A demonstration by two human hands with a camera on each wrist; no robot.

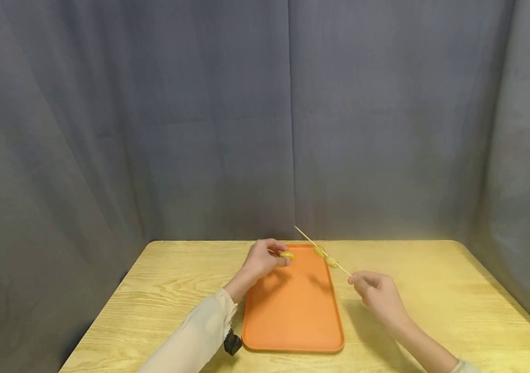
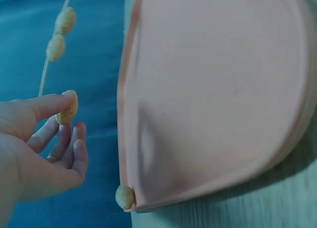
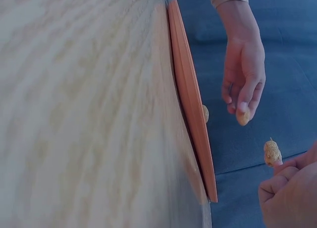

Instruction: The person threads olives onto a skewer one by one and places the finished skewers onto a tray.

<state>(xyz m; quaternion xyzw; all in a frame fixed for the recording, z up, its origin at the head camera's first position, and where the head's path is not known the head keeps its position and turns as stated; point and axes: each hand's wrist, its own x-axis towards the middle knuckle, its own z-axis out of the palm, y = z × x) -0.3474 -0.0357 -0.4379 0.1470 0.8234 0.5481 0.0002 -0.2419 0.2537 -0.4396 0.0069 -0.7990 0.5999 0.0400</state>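
My left hand (image 1: 262, 259) pinches a yellow-brown oval piece (image 2: 68, 108) with a rough surface between thumb and fingers, above the far end of the orange tray (image 1: 292, 311). My right hand (image 1: 381, 295) grips the lower end of a thin wooden skewer (image 1: 305, 236), which slants up and to the left beyond the tray's right edge. Two similar oval pieces (image 2: 61, 34) sit one against the other on the skewer, with its pointed tip bare past them. Another oval piece (image 2: 125, 197) shows at a corner of the tray in the left wrist view.
The tray lies on a light wooden table (image 1: 432, 280). Grey curtains (image 1: 218, 129) hang behind the table and along both sides. Close to the left sleeve and the tray's near left corner is a small black object (image 1: 232, 342).
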